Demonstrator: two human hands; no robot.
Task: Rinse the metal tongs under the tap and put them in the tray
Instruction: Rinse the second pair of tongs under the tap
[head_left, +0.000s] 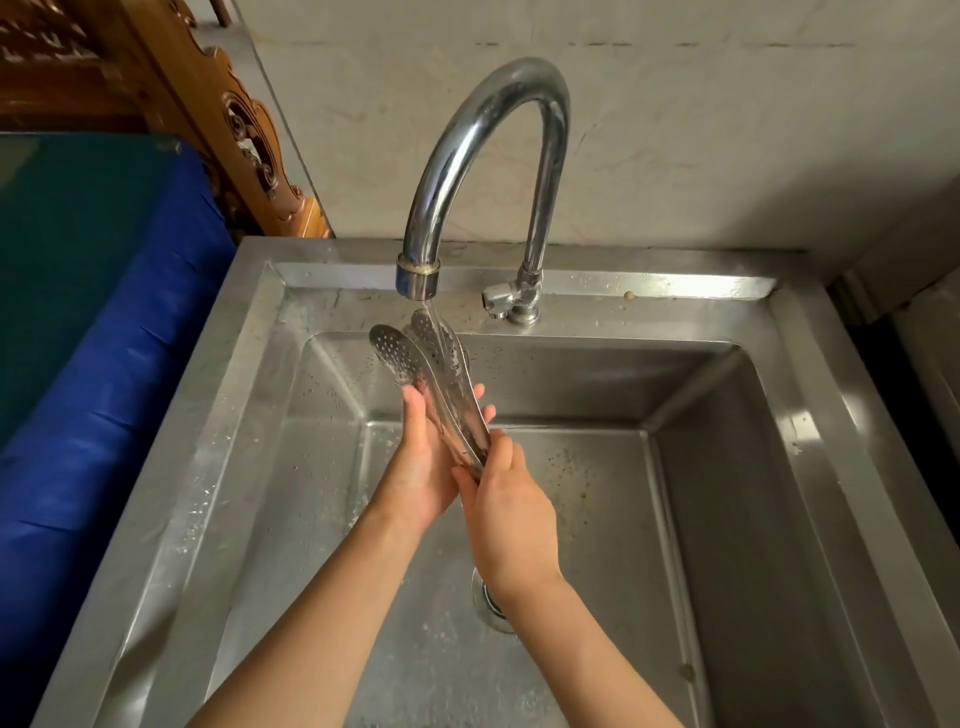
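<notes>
The metal tongs have two perforated spoon-shaped ends pointing up toward the tap spout. Water runs from the spout onto the right-hand end. My right hand grips the tongs at their hinged lower end. My left hand lies flat against the arms of the tongs from the left, fingers stretched out along the metal. Both hands are over the steel sink basin. No tray is in view.
The curved chrome tap rises from the sink's back ledge, with its valve handle at the base. The drain lies partly under my right wrist. A blue-covered surface borders the sink's left side; carved wooden furniture stands behind it.
</notes>
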